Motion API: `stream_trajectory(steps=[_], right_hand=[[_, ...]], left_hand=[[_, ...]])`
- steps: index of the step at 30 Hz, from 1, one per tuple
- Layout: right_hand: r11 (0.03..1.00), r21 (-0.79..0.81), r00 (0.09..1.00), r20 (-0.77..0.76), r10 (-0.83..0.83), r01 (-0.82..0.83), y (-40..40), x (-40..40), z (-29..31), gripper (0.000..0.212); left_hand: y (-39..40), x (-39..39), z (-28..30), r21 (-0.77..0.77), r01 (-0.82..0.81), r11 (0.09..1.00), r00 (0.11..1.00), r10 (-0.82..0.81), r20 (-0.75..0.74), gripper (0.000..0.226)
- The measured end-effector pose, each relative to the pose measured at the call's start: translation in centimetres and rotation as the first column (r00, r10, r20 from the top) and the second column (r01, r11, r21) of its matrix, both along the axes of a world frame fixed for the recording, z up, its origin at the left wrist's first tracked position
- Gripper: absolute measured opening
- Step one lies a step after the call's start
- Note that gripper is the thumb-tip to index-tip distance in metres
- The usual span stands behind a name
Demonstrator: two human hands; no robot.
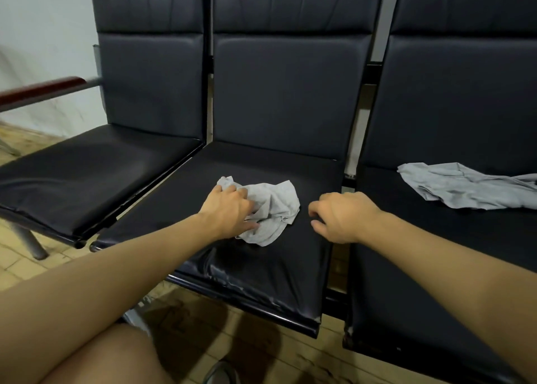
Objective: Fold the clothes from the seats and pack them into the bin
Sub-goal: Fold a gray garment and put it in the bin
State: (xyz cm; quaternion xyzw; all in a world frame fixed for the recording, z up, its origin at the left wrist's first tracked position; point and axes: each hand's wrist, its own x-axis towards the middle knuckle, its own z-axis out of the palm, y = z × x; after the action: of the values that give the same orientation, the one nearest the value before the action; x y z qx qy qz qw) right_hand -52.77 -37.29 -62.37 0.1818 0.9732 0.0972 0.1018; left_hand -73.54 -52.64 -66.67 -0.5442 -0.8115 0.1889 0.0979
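left hand (pixel 229 212) clutches crumpled grey cloth (pixel 271 209) mid middle seat (pixel 261 267) | right hand (pixel 343 218) just right of it, loosely curled, holding nothing | second grey garment (pixel 465 186) well right of cloth | soft, light, floppy: take corners | bin unseen

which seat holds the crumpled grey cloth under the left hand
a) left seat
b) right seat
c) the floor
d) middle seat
d: the left hand grips the crumpled cloth on the middle seat; the right seat holds a second, flatter cloth.
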Motion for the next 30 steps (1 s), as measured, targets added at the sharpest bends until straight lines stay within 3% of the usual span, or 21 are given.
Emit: stream_trajectory(steps=[3, 5, 6, 9, 12, 14, 16, 18, 20, 24, 27, 30], right_hand=[[1.0, 0.0, 1.0, 0.015, 0.018, -0.018, -0.6, -1.3, 0.0, 0.037], [1.0, -0.015, 0.999, 0.025, 0.027, -0.027, -0.6, -1.9, 0.0, 0.037], [0.999, -0.026, 0.999, 0.011, 0.034, -0.034, -0.3, -2.2, 0.1, 0.038], [0.998, -0.068, 0.981, -0.192, -0.008, -0.005, 1.7, -3.4, 2.6, 0.053], [0.964, -0.264, 0.898, -0.425, -0.111, -0.005, 3.1, -5.4, 8.9, 0.07], [0.895, -0.445, 0.882, -0.433, -0.183, -0.033, 3.3, -7.1, 13.6, 0.067], [0.866, -0.498, 0.851, -0.47, -0.235, -0.036, 3.5, -8.3, 17.2, 0.052], [0.918, -0.395, 0.764, -0.601, -0.234, -0.03, 3.9, -8.5, 18.7, 0.026], [0.954, -0.3, 0.699, -0.68, -0.219, 0.007, 4.4, -8.0, 18.4, 0.015], [0.976, -0.177, 0.72, -0.661, -0.212, 0.126, 5.7, -6.5, 17.4, 0.008], [0.97, -0.165, 0.686, -0.685, -0.243, 0.179, 7.0, -5.3, 17.7, 0.012], [0.952, -0.288, 0.696, -0.664, -0.274, 0.1, 8.3, -4.4, 17.8, 0.011]], left_hand=[[1.8, 0.4, -0.1, -0.018, 0.043, 0.999, 0.998, -0.043, -0.048, 0.028], [2.8, 0.2, 1.2, 0.117, 0.072, 0.991, 0.997, -0.072, -0.001, 0.027], [3.2, -0.1, 2.8, 0.259, 0.088, 0.962, 0.994, -0.102, 0.044, 0.027], [4.7, -1.3, 10.5, 0.681, 0.084, 0.727, 0.96, -0.242, 0.139, 0.023], [6.6, -1.4, 19.2, 0.843, 0.113, 0.526, 0.93, -0.354, 0.096, 0.025], [7.7, -0.9, 24.1, 0.892, 0.115, 0.437, 0.93, -0.364, 0.058, 0.024], [8.6, -0.8, 26.9, 0.924, 0.069, 0.375, 0.94, -0.335, 0.066, 0.022], [8.7, -0.8, 27.1, 0.954, 0.018, 0.301, 0.937, -0.337, 0.089, 0.018], [8.3, -1.2, 25.6, 0.974, -0.033, 0.224, 0.932, -0.345, 0.111, 0.014], [7.3, -3.3, 23.8, 0.971, -0.129, 0.2, 0.928, -0.322, 0.189, 0.014], [6.4, -4.9, 24.1, 0.973, -0.18, 0.144, 0.918, -0.331, 0.218, 0.015], [5.8, -5.8, 24.1, 0.969, -0.205, 0.135, 0.911, -0.334, 0.24, 0.017]])
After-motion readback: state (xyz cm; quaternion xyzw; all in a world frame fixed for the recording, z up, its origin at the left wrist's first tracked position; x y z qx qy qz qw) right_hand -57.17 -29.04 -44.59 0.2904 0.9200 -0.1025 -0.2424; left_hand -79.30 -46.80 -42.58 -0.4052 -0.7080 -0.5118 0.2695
